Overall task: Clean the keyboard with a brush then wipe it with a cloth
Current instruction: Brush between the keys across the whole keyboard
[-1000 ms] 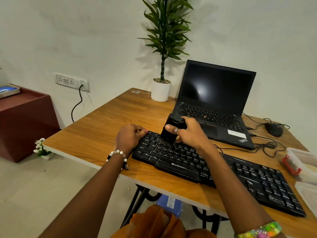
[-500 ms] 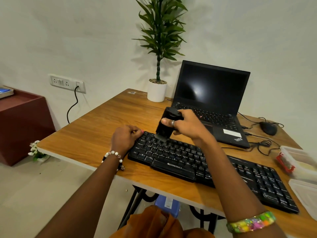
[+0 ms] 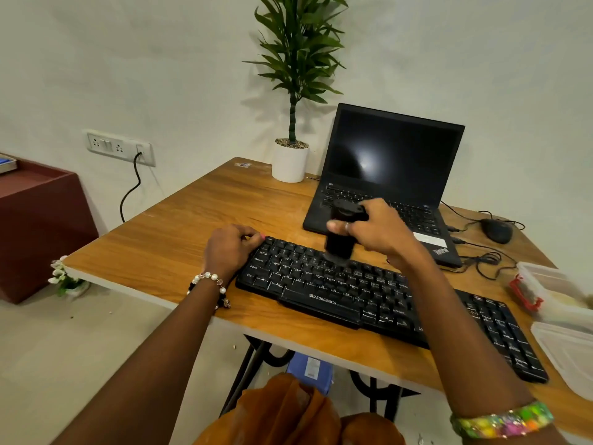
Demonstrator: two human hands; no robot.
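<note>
brush (image 3: pixel 340 234) upright — bristles toward keyboard (image 3: pixel 378 293)

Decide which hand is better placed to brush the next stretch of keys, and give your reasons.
The right hand: it already grips the black brush just above the keyboard. The left hand rests at the keyboard's left end, steadying it.

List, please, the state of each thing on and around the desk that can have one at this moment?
Laptop: lid open, screen dark.
Keyboard: flat on the desk, steadied at its left end by the left hand.
Brush: gripped by the right hand, bristles down over the upper key rows.
Wall socket: one black cable plugged in.
Clear box: lid off.
</note>
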